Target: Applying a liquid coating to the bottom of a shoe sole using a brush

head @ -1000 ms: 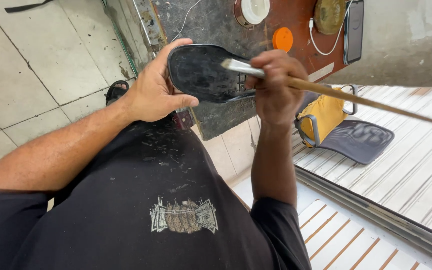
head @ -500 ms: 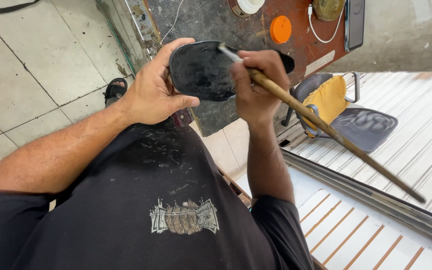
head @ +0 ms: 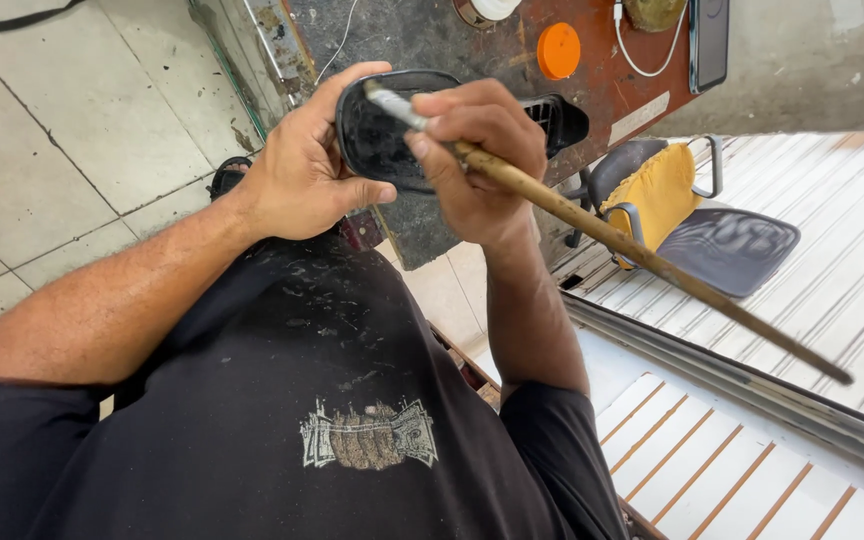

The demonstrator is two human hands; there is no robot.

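A pale graphic patch (head: 369, 436) sits on the black shirt. Above it, the left hand (head: 302, 170), grip clamped, cradles a black shoe sole (head: 382, 140); the right hand (head: 477, 160) pinches a long wooden-handled brush (head: 612, 235) against it. Beyond, a round orange lid (head: 559, 50) lies on the rusty surface (head: 602, 90).

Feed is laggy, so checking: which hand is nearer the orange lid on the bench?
Right. The right hand, gripping the brush, sits just below-left of the orange lid. The left hand, holding the sole, is farther left.
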